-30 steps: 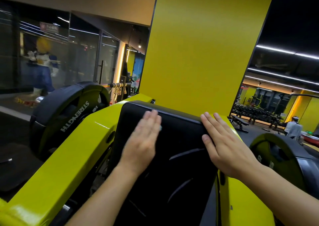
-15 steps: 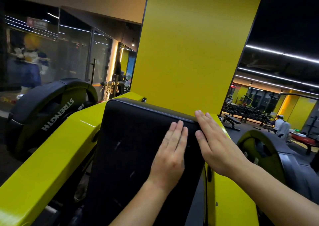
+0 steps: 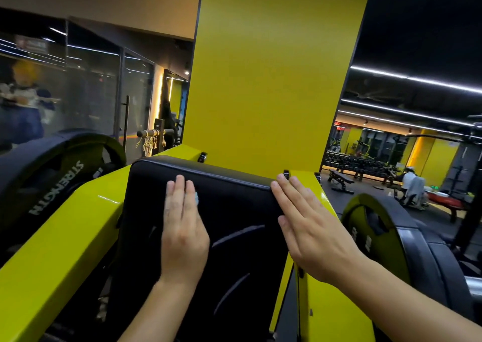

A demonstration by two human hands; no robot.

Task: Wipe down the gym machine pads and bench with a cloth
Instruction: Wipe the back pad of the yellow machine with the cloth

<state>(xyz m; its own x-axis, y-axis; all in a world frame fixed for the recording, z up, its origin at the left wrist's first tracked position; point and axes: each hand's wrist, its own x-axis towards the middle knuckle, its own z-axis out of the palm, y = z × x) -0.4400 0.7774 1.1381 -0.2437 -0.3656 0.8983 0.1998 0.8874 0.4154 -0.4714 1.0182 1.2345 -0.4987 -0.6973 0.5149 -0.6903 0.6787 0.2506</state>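
A black padded vinyl machine pad (image 3: 234, 211) with a piped top edge is set between two glossy yellow steel frame arms (image 3: 65, 237). The left hand (image 3: 182, 234) is laid flat on the pad's face, its fingers (image 3: 180, 187) straight and close together, reaching almost to the top edge. A small pale blue cloth (image 3: 196, 197) is pressed under this hand; only a sliver is seen, just right of the fingers, and the rest is hidden beneath the palm. The right hand (image 3: 310, 227) is placed flat on the pad's upper right corner, its fingers (image 3: 289, 190) straight and slightly spread, the tips lying at the top edge and over onto the yellow arm beside it. Grey streaks are seen on the pad face between the two hands and below them. A black weight plate marked STRENGTH (image 3: 52, 182) is mounted well left of the left fingers, and a second black weight plate (image 3: 391, 237) sits right of the right hand. A wide yellow pillar (image 3: 273, 67) rises beyond the fingertips.
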